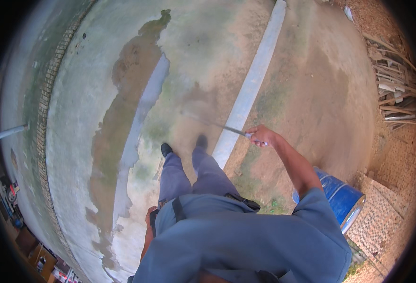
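My right hand (260,136) is closed round the pale grip of a long thin tool (232,129). Its dark, narrow shaft points left over the ground, and motion smears its far end, so its kind cannot be made out. Below it lies a straight pale strip (250,94) set in the dirt-stained concrete. My left hand (149,218) hangs beside my left hip, next to a dark strap-like thing (153,222). Most of its fingers are hidden, and I cannot see whether it holds anything.
A blue drum (333,193) lies near my right elbow. Scrap wood (397,89) is piled at the far right. A wet brown patch (118,108) stretches along the concrete to my left, with a brick edging (42,122) beyond. Stored items (10,198) stand at lower left.
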Tool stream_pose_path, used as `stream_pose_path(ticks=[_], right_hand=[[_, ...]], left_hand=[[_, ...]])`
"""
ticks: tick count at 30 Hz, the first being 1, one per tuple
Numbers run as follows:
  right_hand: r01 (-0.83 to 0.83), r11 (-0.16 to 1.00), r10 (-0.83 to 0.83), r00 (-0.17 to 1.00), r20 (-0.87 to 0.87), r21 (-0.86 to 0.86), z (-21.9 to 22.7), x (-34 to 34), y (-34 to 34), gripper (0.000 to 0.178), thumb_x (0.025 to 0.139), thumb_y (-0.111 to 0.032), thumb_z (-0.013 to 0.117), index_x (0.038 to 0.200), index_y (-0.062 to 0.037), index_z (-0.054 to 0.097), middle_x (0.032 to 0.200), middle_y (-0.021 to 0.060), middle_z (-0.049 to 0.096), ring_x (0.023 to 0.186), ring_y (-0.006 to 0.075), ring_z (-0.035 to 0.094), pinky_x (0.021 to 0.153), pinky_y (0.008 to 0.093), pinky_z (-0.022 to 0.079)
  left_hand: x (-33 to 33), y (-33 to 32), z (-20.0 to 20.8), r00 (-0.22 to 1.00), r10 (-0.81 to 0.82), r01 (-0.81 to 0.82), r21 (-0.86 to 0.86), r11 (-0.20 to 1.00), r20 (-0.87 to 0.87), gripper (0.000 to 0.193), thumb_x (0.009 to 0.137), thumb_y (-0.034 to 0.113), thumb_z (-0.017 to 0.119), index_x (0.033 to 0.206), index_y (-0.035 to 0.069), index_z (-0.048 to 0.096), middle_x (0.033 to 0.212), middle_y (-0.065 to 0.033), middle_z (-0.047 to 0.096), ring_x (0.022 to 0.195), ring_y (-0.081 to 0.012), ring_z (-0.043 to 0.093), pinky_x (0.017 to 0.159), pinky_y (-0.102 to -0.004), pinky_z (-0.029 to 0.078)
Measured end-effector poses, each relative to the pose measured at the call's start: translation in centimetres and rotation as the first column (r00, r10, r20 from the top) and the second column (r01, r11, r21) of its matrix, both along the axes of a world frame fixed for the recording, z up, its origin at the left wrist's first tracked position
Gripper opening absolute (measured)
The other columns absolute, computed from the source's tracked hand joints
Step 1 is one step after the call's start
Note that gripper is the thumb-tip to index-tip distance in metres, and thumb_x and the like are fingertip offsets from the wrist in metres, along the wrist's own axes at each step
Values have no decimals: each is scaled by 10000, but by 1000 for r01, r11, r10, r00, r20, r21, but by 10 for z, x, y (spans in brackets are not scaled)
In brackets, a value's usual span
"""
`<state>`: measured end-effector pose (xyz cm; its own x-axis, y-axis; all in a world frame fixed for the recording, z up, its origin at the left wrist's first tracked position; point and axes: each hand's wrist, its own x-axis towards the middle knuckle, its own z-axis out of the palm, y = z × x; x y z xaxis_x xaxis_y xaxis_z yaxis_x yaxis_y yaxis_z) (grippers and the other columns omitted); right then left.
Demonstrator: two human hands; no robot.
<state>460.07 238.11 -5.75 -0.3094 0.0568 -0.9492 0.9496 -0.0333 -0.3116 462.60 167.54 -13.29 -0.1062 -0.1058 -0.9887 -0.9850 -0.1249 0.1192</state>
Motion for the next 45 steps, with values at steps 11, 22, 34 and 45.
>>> stream_pose_path(ticks=[11, 22, 34, 45], right_hand=[[-17, 998, 16, 999, 29, 61, -25, -30, 87, 487, 696, 0, 540, 1174, -85, 575, 606, 62, 562, 409, 105, 450, 335, 236, 337], [-148, 988, 146, 988, 46, 43, 0, -12, 78, 554, 688, 2, 530, 1234, -90, 529, 622, 62, 569, 405, 108, 443, 339, 243, 345], [-6, 992, 6, 1000, 0, 125, 1, -73, 125, 512, 693, 7, 554, 1199, -68, 547, 613, 79, 562, 399, 115, 441, 330, 252, 344], [-34, 996, 28, 997, 72, 83, 29, -84, 85, 519, 692, 25, 551, 1201, -76, 541, 626, 73, 559, 428, 119, 462, 348, 240, 332]], left_hand=[[8, 6, 17, 985, -116, 115, -16, 993, -127, 509, 819, 430, 577, 1144, 40, 536, 984, -132, 573, 817, -223, 572, 761, -369, 478], [-22, 69, 33, 991, 129, -125, 130, 984, -25, 394, 787, 337, 578, 1033, 30, 567, 836, -142, 601, 787, -256, 583, 783, -377, 475], [-80, 72, 17, 983, -138, 132, -58, 990, -117, 294, 761, 312, 623, 910, 59, 625, 727, -68, 609, 683, -175, 579, 663, -297, 477], [-133, 103, 1, 898, -419, 425, 13, 905, -135, 287, 810, 184, 587, 1054, 35, 559, 775, -73, 621, 717, -152, 585, 655, -279, 484]])
